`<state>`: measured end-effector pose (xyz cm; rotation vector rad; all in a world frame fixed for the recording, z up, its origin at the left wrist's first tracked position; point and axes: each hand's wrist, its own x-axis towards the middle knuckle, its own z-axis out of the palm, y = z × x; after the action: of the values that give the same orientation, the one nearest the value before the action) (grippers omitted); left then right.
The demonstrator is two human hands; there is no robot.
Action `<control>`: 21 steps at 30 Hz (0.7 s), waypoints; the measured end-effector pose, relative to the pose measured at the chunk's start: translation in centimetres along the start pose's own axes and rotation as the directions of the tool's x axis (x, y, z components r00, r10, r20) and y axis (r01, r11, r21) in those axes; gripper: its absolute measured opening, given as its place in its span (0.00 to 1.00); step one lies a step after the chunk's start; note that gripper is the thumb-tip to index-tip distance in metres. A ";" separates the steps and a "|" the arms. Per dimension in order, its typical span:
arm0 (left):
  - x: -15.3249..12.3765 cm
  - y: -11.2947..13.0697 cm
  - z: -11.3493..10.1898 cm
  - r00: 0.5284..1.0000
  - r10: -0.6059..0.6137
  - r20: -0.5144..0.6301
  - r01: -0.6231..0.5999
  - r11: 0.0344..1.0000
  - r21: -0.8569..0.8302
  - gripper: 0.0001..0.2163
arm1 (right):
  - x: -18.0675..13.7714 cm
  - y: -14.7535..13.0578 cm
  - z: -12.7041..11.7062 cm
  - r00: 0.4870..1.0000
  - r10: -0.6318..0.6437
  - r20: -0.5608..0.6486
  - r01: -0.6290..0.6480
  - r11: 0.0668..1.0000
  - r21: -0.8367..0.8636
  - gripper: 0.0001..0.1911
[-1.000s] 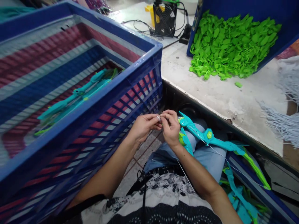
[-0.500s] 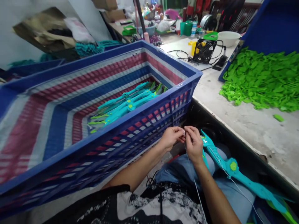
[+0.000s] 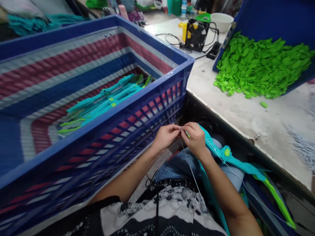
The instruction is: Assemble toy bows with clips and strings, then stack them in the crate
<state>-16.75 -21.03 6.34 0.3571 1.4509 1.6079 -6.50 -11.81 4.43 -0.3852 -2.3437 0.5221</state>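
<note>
My left hand (image 3: 166,137) and my right hand (image 3: 194,137) meet above my lap, fingertips pinched together on a thin white string (image 3: 189,162). A small white loop of it shows between the fingertips, and a length hangs toward my shirt. A bit of bright green shows under my right fingers; what it belongs to is hidden. Across my thighs lies a turquoise toy bow (image 3: 237,160) with a green hexagonal piece at its middle and a long green tip at the lower right. White string runs along the bow to that tip.
At left stands a big blue crate (image 3: 157,83) with a striped lining, holding several turquoise bows (image 3: 110,98). On the white table (image 3: 236,113) at right, a tipped blue bin (image 3: 265,16) spills green plastic pieces (image 3: 261,65). A black fan (image 3: 196,35) with cables stands behind.
The view has turned right and down, so everything sits further left and higher. Both hands keep pinching the string. More of the bow's green tip shows now.
</note>
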 end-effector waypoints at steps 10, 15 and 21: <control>-1.0 -2.5 -3.2 0.986 0.164 0.013 -0.149 0.861 0.486 0.10 | -3.7 -0.3 3.0 0.970 0.243 0.015 -0.224 0.866 0.448 0.07; -2.1 -3.4 -5.9 0.981 0.112 0.158 -0.187 0.752 0.632 0.13 | -5.5 -0.9 4.4 0.989 0.118 0.094 -0.146 0.903 0.404 0.08; -3.1 -3.5 -6.1 0.995 0.074 0.060 -0.095 0.684 0.723 0.14 | -6.7 -1.0 5.3 0.988 0.091 0.128 -0.126 0.944 0.304 0.10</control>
<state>-17.99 -27.62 2.60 0.9074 2.0438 1.0026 -5.51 -16.83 -2.47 -0.3448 -2.3030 0.9751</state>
